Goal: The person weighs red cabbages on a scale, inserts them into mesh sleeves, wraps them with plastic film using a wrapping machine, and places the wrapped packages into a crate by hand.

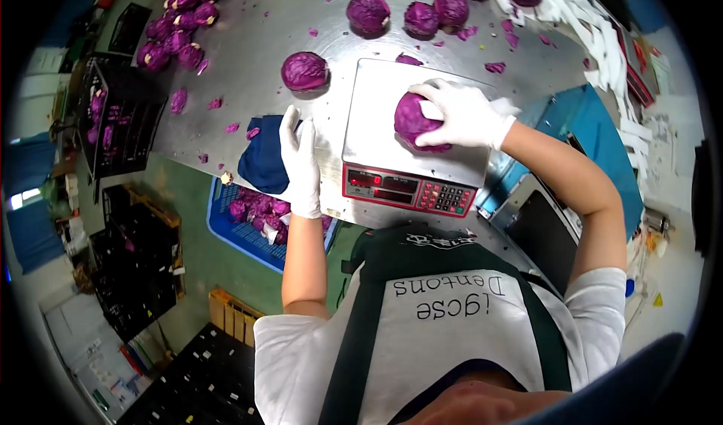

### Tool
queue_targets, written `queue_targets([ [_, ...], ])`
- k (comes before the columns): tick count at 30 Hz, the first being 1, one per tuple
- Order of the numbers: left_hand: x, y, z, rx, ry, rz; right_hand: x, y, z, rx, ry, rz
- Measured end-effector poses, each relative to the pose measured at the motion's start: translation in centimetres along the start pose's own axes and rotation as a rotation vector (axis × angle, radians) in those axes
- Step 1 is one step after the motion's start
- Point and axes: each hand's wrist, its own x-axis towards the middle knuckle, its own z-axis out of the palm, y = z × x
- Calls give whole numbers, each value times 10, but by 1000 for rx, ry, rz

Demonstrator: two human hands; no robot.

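A purple cabbage (413,120) rests on the metal plate of a red-framed weighing scale (369,97). My right hand (461,116), in a white glove, is wrapped round the cabbage's right side. My left hand (301,158), also gloved in white, is raised left of the scale with its fingers stretched out and nothing in them. Beside it on the table lies a dark blue cloth (263,158). Another cabbage (305,72) sits just above my left hand, apart from it.
More cabbages (368,13) stand at the back of the metal table (248,56), with a pile (181,22) at the back left. A blue basket (248,243) of purple leaves is below the front edge. Black crates (120,124) stand left, white strips (595,45) lie right.
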Motion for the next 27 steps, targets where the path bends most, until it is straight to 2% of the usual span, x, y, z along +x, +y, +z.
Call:
queue_targets([
  [2, -16, 16, 0, -29, -16, -6, -7, 0, -5, 67, 86, 63],
  [3, -25, 22, 1, -13, -6, 37, -17, -2, -8, 78, 328, -4],
  [4, -34, 26, 4, 20, -38, 71, -30, -17, -28, 188, 436, 17],
  [6, -58, 36, 15, 92, -100, 134, -51, -34, -44, 821, 589, 81],
  [8, -95, 67, 45, -13, -324, -27, -78, -57, -43, 780, 705, 69],
  [10, -114, 107, 75, 58, -622, 402, -105, -91, -31, 832, 832, 82],
  [12, -137, 107, 109, 60, -635, 481, -118, -111, -9, 1101, 901, -22],
  [14, -152, 110, 118, -49, -756, 289, -140, -116, -2, 1255, 968, 27],
  [15, -156, 110, 121, -54, -758, 324, -151, -110, -1, 1200, 1002, 20],
  [17, -161, 123, 117, -257, -970, -77, -165, -110, -2, 1104, 1070, 54],
  [18, -164, 121, 121, -375, -1020, -206, -171, -112, -3, 1063, 1106, 92],
  [22, -172, 116, 130, -621, -1107, -263, -194, -62, 14, 1141, 1129, 188],
  [24, -170, 114, 130, -760, -1193, -308, -200, -34, 31, 1671, 1058, 128],
  [26, -166, 107, 127, -656, -1276, -278, -207, 3, 61, 2241, 823, -57],
  [27, -171, 103, 129, -608, -1143, -169, -205, 1, 71, 2248, 777, -16],
])
